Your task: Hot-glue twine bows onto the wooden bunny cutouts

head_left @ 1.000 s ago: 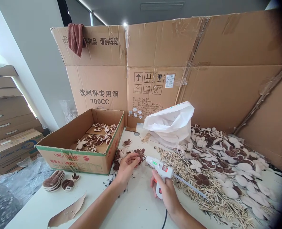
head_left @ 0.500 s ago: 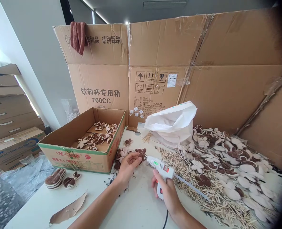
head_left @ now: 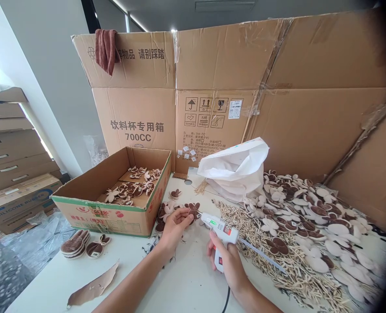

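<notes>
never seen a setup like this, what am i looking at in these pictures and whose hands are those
There is no machine arm here: you see a person's bare left hand and right hand. Every picture comes from one camera worn on that person's head, looking forward and down.

The left hand holds a brown flower-shaped piece. The right hand grips a white glue gun, its nozzle pointing at that piece; whether they touch is too small to tell.

On the white table, an open cardboard box with small brown and cream pieces inside stands on the left. On the right lie many short pale strips and a pile of similar pieces, near a white bag. Tall cardboard panels stand behind.
</notes>
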`<state>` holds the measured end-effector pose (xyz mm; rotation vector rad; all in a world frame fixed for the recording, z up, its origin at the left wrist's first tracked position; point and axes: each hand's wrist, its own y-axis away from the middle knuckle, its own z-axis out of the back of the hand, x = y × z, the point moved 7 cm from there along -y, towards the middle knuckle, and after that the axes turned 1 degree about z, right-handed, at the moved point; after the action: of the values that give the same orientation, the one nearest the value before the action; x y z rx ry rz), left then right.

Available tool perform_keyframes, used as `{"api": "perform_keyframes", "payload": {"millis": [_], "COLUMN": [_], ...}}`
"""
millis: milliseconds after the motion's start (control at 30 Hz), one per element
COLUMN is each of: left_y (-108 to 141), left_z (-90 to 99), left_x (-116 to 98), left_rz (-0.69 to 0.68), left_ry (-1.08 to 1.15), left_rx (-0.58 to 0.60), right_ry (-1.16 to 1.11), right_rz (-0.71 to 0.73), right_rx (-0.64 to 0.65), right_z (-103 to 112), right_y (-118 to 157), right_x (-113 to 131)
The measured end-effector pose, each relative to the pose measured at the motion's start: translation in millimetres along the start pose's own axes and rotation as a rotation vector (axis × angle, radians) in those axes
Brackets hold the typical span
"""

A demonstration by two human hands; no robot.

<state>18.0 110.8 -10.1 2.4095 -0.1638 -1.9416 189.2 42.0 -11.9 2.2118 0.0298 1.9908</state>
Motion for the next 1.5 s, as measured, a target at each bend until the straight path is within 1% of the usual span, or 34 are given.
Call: {"api": "perform_keyframes", "payload": {"millis": [133, 533, 1067, 1233, 1333, 1400, 1500], "left_y": [0, -3, -1, 3, 3, 3, 1], "left_z": [0.9, 2.5, 2.9, 4.8, 4.6, 3.7, -1.3], "left_x": [0, 4, 0, -6, -9, -9, -8], "left_rz": [-0.014, -0.032, -0.051, -0.003, 0.009, -0.007, -0.074], "left_ry": [0.012, 0.001, -0.003, -0.021, -0.035, -0.059, -0.144], "left_rx": [0.005, 0.004, -0.013, -0.064, -0.077, -0.067, -0.001], "right_ry": [0.004, -0.004, 0.028, 0.029, 0.047, 0.044, 0.035], "right_rz": [-0.002, -0.011, -0.015, 0.067, 0.147, 0.2, 0.23], "right_rx": [0.011, -0.026, -0.038, -0.047, -0.016, 0.009, 0.045], "right_z": [-1, 2, 4, 4, 3, 2, -1], "right_y": [0, -1, -3, -1, 3, 7, 13], "right_x": [0, -4, -8, -2, 6, 10, 12]}}
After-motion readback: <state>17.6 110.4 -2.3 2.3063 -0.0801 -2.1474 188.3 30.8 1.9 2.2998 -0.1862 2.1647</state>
